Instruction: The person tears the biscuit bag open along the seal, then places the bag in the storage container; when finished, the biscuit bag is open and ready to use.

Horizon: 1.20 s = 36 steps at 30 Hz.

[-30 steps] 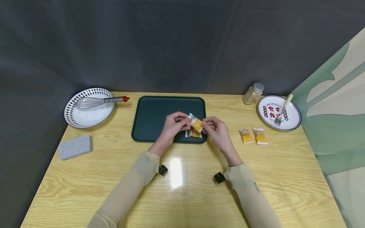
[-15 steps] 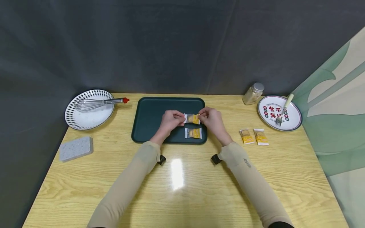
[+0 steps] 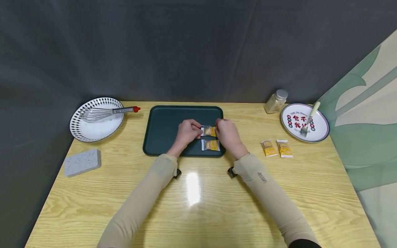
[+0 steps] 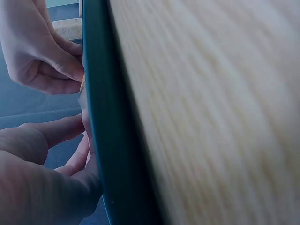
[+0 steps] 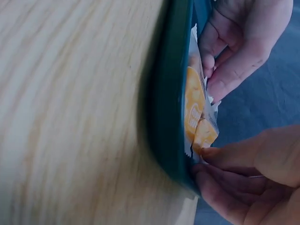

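Observation:
Two small wrapped biscuits, each in a clear and yellow wrapper, are on the dark green tray [image 3: 164, 120] toward its right end. My left hand [image 3: 187, 132] pinches the white left end of the farther wrapped biscuit [image 3: 209, 131]. At its yellow end, the thumb and fingers of my right hand [image 3: 228, 135] pinch the wrapper, as the right wrist view shows. The nearer wrapped biscuit [image 3: 211, 145] lies flat in front, roughly parallel. In the left wrist view the tray's rim [image 4: 101, 93] hides most of the held wrapper.
Two more wrapped biscuits [image 3: 268, 148] lie on the table right of the tray. Behind them are a glass jar [image 3: 274, 103] and a plate [image 3: 291, 129] with a fork [image 3: 310, 117]. On the left are a whisk [image 3: 99, 114] in a patterned dish [image 3: 99, 132] and a grey block [image 3: 82, 162].
Both hands have moved the held wrapped biscuit back and lowered it, from above the nearer one to a place behind it on the tray. Since half a second ago it has shifted slightly forward.

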Tool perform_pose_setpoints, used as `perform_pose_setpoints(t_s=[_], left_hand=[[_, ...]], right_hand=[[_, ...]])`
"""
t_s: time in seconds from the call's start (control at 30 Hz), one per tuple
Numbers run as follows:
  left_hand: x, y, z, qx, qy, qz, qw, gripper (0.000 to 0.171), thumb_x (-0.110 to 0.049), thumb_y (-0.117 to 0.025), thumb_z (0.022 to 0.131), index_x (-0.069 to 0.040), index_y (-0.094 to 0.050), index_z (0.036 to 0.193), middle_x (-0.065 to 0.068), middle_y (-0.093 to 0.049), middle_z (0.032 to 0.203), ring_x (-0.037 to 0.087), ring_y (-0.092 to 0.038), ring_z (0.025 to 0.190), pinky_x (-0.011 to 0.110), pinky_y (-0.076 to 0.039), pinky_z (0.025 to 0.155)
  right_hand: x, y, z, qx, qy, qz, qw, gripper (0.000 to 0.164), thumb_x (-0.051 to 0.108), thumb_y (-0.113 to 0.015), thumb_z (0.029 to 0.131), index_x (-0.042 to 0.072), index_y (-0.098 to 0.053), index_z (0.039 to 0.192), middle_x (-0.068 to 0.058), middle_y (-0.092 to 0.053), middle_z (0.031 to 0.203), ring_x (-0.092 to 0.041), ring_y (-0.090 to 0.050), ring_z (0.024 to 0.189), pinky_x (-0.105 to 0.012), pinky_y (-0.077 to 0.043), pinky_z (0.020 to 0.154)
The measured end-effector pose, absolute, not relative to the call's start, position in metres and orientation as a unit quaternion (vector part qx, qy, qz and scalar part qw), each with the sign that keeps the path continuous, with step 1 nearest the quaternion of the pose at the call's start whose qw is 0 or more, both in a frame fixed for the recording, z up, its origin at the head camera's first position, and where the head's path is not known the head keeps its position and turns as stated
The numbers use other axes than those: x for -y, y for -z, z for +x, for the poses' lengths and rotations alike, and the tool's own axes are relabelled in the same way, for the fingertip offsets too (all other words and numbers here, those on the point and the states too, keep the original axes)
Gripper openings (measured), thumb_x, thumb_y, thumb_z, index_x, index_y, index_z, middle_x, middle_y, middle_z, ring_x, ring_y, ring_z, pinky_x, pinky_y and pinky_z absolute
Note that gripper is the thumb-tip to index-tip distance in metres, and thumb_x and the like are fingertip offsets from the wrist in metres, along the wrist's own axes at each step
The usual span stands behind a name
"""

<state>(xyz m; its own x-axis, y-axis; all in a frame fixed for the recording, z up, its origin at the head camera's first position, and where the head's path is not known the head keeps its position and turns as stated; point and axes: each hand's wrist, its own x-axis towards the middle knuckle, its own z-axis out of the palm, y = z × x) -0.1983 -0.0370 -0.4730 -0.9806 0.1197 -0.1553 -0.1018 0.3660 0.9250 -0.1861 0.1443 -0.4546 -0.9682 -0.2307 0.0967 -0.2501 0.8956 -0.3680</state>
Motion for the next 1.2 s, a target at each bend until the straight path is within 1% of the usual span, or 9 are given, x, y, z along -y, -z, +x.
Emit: perform_pose_setpoints(t_s=[0.13,0.27,0.4,0.53,0.63,0.73,0.87,1.03,1.2], left_hand=[[0.037,0.472,-0.197,-0.828,-0.554,0.002,0.09,0.019,0.006,-0.078,0.093,0.007,-0.074,0.111,0.018,-0.078,0.091,0.01,-0.065,0.058,0.025,-0.06,0.06],[0.039,0.471,-0.195,-0.831,-0.55,-0.002,0.078,0.022,0.005,-0.08,0.093,0.006,-0.074,0.114,0.017,-0.077,0.092,0.018,-0.07,0.062,0.028,-0.061,0.062],[0.041,0.468,-0.191,-0.828,-0.556,0.0,0.068,0.021,0.002,-0.078,0.096,0.005,-0.074,0.116,0.016,-0.076,0.093,0.024,-0.072,0.068,0.03,-0.062,0.066],[0.04,0.463,-0.181,-0.815,-0.576,0.01,0.06,0.017,-0.004,-0.073,0.102,0.005,-0.074,0.117,0.018,-0.075,0.095,0.03,-0.073,0.074,0.033,-0.061,0.07],[0.034,0.455,-0.172,-0.797,-0.601,0.026,0.06,0.018,-0.007,-0.07,0.105,0.006,-0.074,0.118,0.021,-0.074,0.099,0.037,-0.074,0.08,0.037,-0.063,0.073],[0.025,0.448,-0.163,-0.774,-0.628,0.046,0.07,0.021,-0.006,-0.067,0.106,0.009,-0.073,0.12,0.025,-0.073,0.103,0.042,-0.075,0.086,0.043,-0.064,0.076],[0.01,0.443,-0.149,-0.75,-0.649,0.078,0.103,0.024,-0.007,-0.063,0.109,0.011,-0.07,0.124,0.027,-0.071,0.108,0.044,-0.075,0.094,0.047,-0.064,0.082],[-0.012,0.446,-0.136,-0.735,-0.653,0.114,0.144,0.03,-0.011,-0.059,0.112,0.01,-0.067,0.131,0.024,-0.07,0.119,0.043,-0.073,0.108,0.041,-0.062,0.09],[-0.034,0.452,-0.126,-0.732,-0.654,0.114,0.155,0.032,-0.014,-0.059,0.111,0.008,-0.067,0.133,0.018,-0.07,0.119,0.04,-0.073,0.109,0.027,-0.057,0.083]], right_hand=[[-0.141,0.451,-0.183,0.977,-0.172,0.123,0.032,0.007,-0.002,-0.072,0.098,-0.007,-0.072,0.093,-0.022,-0.072,0.089,-0.039,-0.073,0.08,-0.05,-0.062,0.069],[-0.141,0.446,-0.182,0.977,-0.173,0.118,0.025,0.012,0.0,-0.07,0.1,-0.005,-0.071,0.089,-0.021,-0.07,0.085,-0.037,-0.071,0.076,-0.05,-0.06,0.067],[-0.148,0.436,-0.179,0.972,-0.206,0.106,0.024,0.016,0.005,-0.068,0.105,-0.007,-0.074,0.097,-0.021,-0.072,0.087,-0.033,-0.069,0.072,-0.048,-0.058,0.066],[-0.162,0.424,-0.172,0.961,-0.253,0.097,0.05,0.019,0.006,-0.065,0.107,-0.01,-0.075,0.106,-0.022,-0.074,0.09,-0.031,-0.068,0.069,-0.047,-0.058,0.064],[-0.174,0.417,-0.163,0.952,-0.285,0.088,0.072,0.019,0.005,-0.063,0.107,-0.01,-0.075,0.107,-0.024,-0.075,0.092,-0.034,-0.07,0.071,-0.049,-0.058,0.065],[-0.185,0.412,-0.151,0.943,-0.312,0.074,0.089,0.019,0.005,-0.062,0.107,-0.009,-0.075,0.107,-0.024,-0.076,0.096,-0.037,-0.073,0.079,-0.053,-0.059,0.071],[-0.199,0.409,-0.133,0.935,-0.333,0.057,0.111,0.019,0.006,-0.063,0.107,-0.009,-0.076,0.108,-0.025,-0.077,0.098,-0.04,-0.075,0.086,-0.056,-0.061,0.078],[-0.224,0.41,-0.113,0.934,-0.333,0.029,0.127,0.021,0.005,-0.062,0.107,-0.011,-0.074,0.114,-0.026,-0.076,0.098,-0.041,-0.075,0.087,-0.057,-0.061,0.077],[-0.251,0.416,-0.102,0.935,-0.325,-0.01,0.141,0.025,0.001,-0.053,0.108,-0.013,-0.071,0.119,-0.027,-0.076,0.1,-0.043,-0.074,0.088,-0.053,-0.056,0.076]])
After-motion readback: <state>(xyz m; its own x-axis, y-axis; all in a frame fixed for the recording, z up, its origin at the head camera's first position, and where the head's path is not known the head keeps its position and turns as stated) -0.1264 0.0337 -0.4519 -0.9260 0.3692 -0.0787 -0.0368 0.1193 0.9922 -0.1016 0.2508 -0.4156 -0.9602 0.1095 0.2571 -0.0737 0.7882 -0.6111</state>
